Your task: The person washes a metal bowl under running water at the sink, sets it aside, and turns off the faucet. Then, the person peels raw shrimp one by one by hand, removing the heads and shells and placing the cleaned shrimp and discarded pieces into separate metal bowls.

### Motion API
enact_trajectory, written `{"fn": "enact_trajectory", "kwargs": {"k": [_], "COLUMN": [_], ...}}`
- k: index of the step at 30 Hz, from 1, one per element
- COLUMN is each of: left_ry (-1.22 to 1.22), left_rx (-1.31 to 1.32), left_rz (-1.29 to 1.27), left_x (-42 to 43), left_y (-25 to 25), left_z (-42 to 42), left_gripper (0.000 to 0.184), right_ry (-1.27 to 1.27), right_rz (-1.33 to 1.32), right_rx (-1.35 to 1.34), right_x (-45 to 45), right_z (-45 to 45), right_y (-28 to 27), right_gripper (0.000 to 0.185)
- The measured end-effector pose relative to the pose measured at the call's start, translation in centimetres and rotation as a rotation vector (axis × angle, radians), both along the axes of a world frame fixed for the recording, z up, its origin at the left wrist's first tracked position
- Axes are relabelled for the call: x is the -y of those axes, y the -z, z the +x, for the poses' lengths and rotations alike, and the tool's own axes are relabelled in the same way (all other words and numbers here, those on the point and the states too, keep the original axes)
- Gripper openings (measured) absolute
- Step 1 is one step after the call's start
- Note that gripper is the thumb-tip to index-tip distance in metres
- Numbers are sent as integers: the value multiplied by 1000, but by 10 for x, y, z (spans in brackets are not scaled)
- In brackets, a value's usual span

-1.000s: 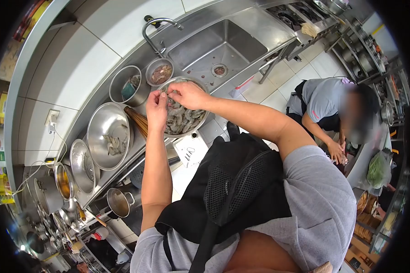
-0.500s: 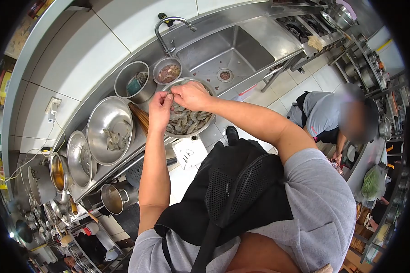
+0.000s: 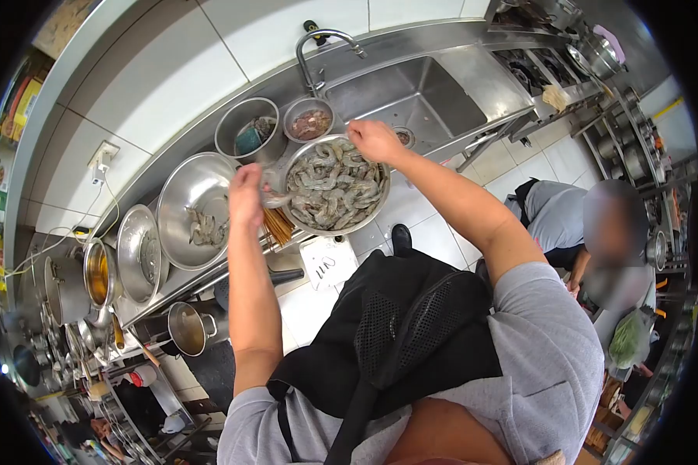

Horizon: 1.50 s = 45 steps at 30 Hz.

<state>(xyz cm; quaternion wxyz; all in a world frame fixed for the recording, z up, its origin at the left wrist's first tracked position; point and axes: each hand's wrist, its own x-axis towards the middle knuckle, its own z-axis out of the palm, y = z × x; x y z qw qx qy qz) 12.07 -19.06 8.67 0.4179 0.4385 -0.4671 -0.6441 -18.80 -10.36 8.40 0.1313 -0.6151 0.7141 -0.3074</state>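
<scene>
A metal bowl [image 3: 385,194] full of raw grey shrimp [image 3: 335,186] stands in front of me. My left hand [image 3: 246,195] is closed at its left side, gripping a shrimp [image 3: 274,197] that is blurred by motion. Over the bowl's upper right rim, my right hand [image 3: 374,141] is held with its fingers pinched together; whatever they hold is hidden. Left of my left hand lies a wide metal bowl [image 3: 177,194] with a few shrimp in it. Bundled wooden skewers [image 3: 278,226] show just below the left hand.
A pot [image 3: 229,132] with a blue-green scourer and a small bowl [image 3: 293,122] of reddish scraps stand behind the shrimp. The sink [image 3: 442,101] and faucet [image 3: 302,58] are beyond. A co-worker [image 3: 554,209] bends at the right. A pan of yellow liquid [image 3: 98,273] sits far left.
My hands were together over the shrimp bowl and have separated. The left moved left with a shrimp, the right moved to the right rim. The camera view has shifted slightly.
</scene>
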Motion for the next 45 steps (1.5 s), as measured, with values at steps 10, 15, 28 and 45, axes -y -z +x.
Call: {"fn": "enact_trajectory", "kwargs": {"k": [10,15,28,45], "left_ry": [-433,-476,-307,504], "left_rx": [-174,-131,580,1428], "left_rz": [107,226,-365,-919], "left_x": [101,74,15,-7], "left_y": [29,58,14,69], "left_z": [180,193,74,-135], "left_gripper": [18,19,40,28], "right_ry": [-232,-201,-82,-489], "right_rz": [-35,-138,238,189], "right_rx": [82,251,-107,-10], "right_x": [101,161,178,90], "right_z": [32,51,5,-27], "right_y": [-10,-30,11,39], "right_gripper": [25,21,40,60]}}
